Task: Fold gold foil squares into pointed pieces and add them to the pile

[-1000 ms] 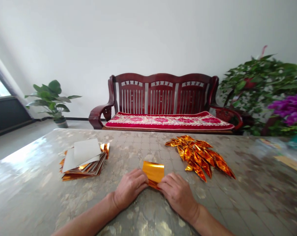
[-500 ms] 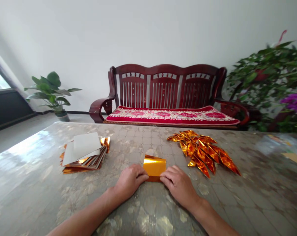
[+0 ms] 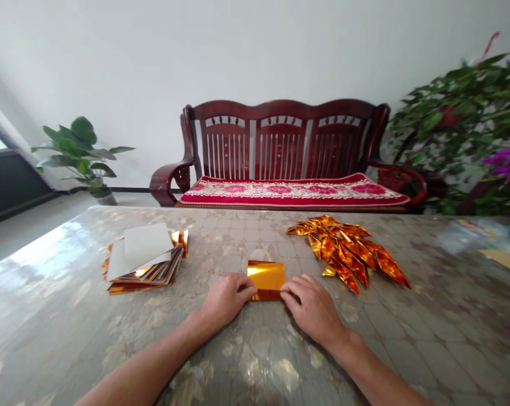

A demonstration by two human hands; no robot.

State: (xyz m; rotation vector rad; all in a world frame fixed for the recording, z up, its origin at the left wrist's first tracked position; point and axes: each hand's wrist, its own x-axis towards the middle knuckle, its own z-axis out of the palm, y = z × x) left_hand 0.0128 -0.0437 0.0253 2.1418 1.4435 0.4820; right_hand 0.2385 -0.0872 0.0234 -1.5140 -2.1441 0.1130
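Note:
A folded piece of gold foil paper (image 3: 266, 278) lies flat on the table in front of me, its orange underside showing along the near edge. My left hand (image 3: 228, 300) presses its left edge, and my right hand (image 3: 309, 309) has its fingers on its right edge. To the left sits a stack of foil sheets (image 3: 145, 268) topped with white paper. To the right lies a heap of pointed folded gold foil pieces (image 3: 345, 252), which neither hand touches.
The foil lies on a glossy, patterned table cover (image 3: 255, 361). A plastic bag (image 3: 470, 235) lies at the far right of the table. Beyond the table stand a dark wooden bench (image 3: 280, 146) with a red cushion and potted plants (image 3: 457, 118).
The gold foil piece has gone from slightly raised to lying flatter on the table. Both hands have shifted to its sides. The view has tilted, so the table sits higher in the picture.

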